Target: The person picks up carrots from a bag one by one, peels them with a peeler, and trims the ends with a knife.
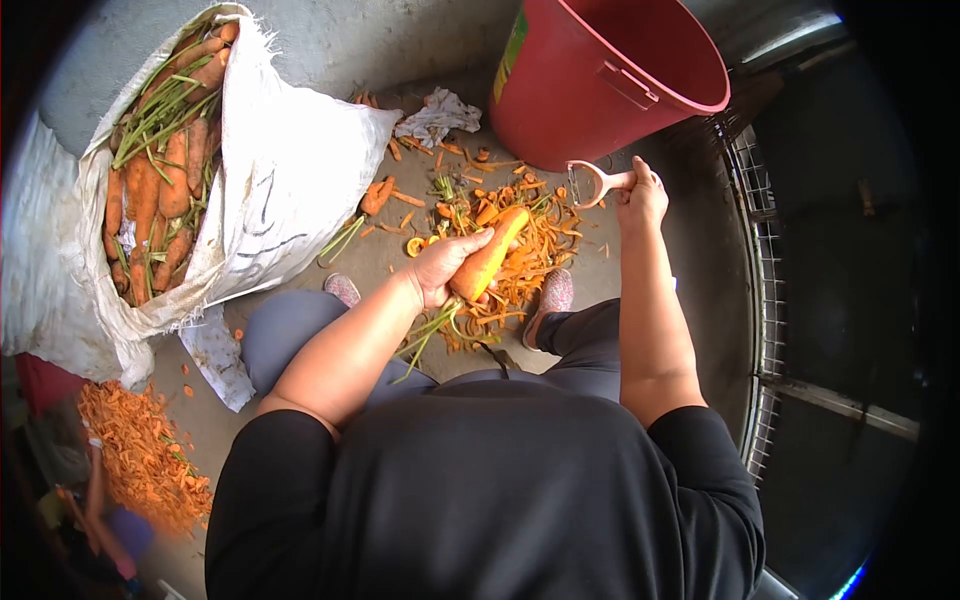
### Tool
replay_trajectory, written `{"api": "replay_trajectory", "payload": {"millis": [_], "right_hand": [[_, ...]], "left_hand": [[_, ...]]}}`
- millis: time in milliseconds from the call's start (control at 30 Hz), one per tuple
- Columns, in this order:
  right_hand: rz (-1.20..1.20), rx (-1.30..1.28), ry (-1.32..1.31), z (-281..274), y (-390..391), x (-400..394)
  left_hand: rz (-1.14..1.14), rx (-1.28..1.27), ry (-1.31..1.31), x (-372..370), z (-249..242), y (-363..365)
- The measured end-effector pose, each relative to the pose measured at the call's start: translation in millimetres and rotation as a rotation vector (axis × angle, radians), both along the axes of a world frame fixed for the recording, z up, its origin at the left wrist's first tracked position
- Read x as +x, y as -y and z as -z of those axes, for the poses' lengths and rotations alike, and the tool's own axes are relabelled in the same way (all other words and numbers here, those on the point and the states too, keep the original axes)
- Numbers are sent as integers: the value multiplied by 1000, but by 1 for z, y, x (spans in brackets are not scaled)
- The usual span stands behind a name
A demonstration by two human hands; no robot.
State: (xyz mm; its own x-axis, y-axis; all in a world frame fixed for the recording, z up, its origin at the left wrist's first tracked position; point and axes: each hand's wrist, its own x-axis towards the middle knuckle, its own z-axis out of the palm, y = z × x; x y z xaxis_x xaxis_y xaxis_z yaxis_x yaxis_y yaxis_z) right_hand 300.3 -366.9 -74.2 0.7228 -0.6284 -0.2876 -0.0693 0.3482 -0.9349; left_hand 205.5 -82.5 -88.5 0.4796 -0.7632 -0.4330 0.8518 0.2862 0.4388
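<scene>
My left hand (445, 266) is closed around the thick end of a carrot (487, 258), whose green stalks hang down below the palm. The carrot's upper part looks bright and peeled, and its tip points up and to the right. Off to the right, my right hand (643, 197) grips the handle of a pale pink Y-shaped peeler (590, 184). Its blade end faces left, apart from the carrot. Beneath both hands, orange carrot peelings (540, 250) lie heaped on the floor between my feet.
A white sack (290, 170) full of unpeeled carrots (165, 190) leans at the left. The red bucket (580, 90) stands beyond my right hand. Another pile of peelings (140, 450) lies lower left, beside another person's arm (98, 500). A wire grille (765, 300) runs along the right.
</scene>
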Motion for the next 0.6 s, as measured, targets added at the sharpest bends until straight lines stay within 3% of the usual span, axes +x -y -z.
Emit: {"api": "replay_trajectory", "payload": {"millis": [67,233,267,333,467,533,600], "right_hand": [[-62,-302,-8,-11,-23,-12],[-573,-104,146,-25,-109,-75],[-677,-117,109,-25,-119,-83],[-730,-24,48,-25,-120,-79],[-693,124,81,-3,-119,-61],[-585,115,117,-17,-109,-48],[-528,-50,88,-25,-94,-37]], "left_hand": [[-24,33,-38,5,7,2],[-167,38,-124,5,12,12],[-154,-100,-131,4,18,11],[-155,-191,-191,2,14,10],[-117,49,-57,8,1,1],[-78,110,-26,6,6,-1],[-63,1,-34,5,12,0]]}}
